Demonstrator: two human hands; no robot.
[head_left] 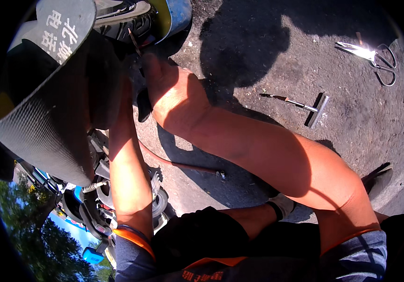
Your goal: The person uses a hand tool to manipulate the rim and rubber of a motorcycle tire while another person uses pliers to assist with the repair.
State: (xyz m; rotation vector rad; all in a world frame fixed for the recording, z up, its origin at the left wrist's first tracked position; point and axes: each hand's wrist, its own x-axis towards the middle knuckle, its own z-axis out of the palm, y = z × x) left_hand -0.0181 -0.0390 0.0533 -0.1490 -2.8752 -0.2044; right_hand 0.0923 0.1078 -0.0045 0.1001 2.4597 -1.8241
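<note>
My right hand (176, 96) is closed in a fist around a slim tool (143, 105). The tool's dark handle shows below the fist, and its thin metal shaft points up from the thumb side. That shaft ends close to a black treaded tyre (138, 27) at the top of the view. Beside it, my left hand (126, 89) reaches up into deep shadow behind a black textured flap. Its fingers are hidden, so what they touch cannot be made out. A blue curved tub (179, 19) stands right behind the tyre.
A grey mudguard flap (65, 23) and the black textured flap (51, 136) fill the left. Scissors (373, 58) and a T-handled tool (305, 107) lie on the ground at right. A reddish hose (173, 163) with a metal fitting lies below my arms. Parked two-wheelers (94, 207) stand lower left.
</note>
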